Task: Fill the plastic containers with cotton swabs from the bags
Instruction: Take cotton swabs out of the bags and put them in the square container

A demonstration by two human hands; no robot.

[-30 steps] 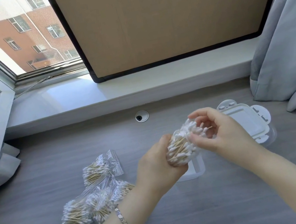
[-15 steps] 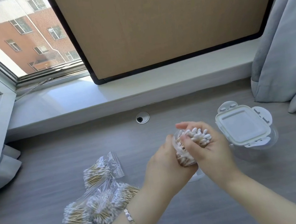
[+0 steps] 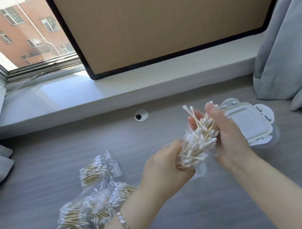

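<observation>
I am drawing my right hand (image 3: 229,137) up and away from my left hand (image 3: 165,171). Half a second ago the two were pressed close around one tight bundle; now a gap is opening and the cotton swabs (image 3: 203,137) are sliding out of the bag (image 3: 188,161) between them. I judge that the emptying step is under way and the drop into the container is coming next.

My left fingers (image 3: 173,148) are curling round the lower end of the bag and gripping it. My right thumb and fingers (image 3: 194,124) are closing loosely around the upper part of the bundle, thumb on the near side, fingers behind it. I cannot tell how firmly they are pinching.

The swabs are fanning out unevenly. Most are lying side by side, white tips bunched, pale wooden stems showing, while a few are poking up past my right fingertips.

The open container (image 3: 200,171) is sitting just below my left knuckles, mostly hidden, so I cannot tell whether anything is in it. The lidded container (image 3: 244,123) is resting just beyond my right hand. The spare bags (image 3: 95,170), unopened as far as I can see, are lying on the table (image 3: 36,172) well to the left of my left wrist.
</observation>
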